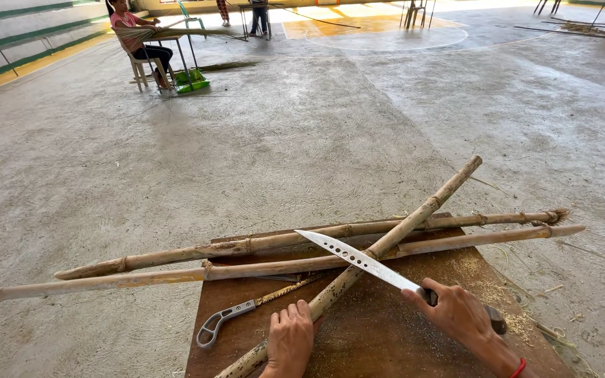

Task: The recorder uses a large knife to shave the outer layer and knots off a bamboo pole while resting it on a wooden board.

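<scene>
My left hand (290, 338) grips the near end of a slanted bamboo pole (414, 215) that runs up to the right across a brown wooden board (386, 336). My right hand (460, 315) holds the handle of a long knife (358, 259) with holes along its blade. The blade lies across the slanted pole, tip pointing up-left. Two longer bamboo poles (260, 243) (176, 276) lie side by side across the board's far edge, under the slanted one.
A small saw with a grey handle (222, 323) lies on the board, left of my left hand. Sawdust (484, 276) and fibres litter the board's right side. A person sits on a chair (141, 42) far back left on the concrete floor (302, 133).
</scene>
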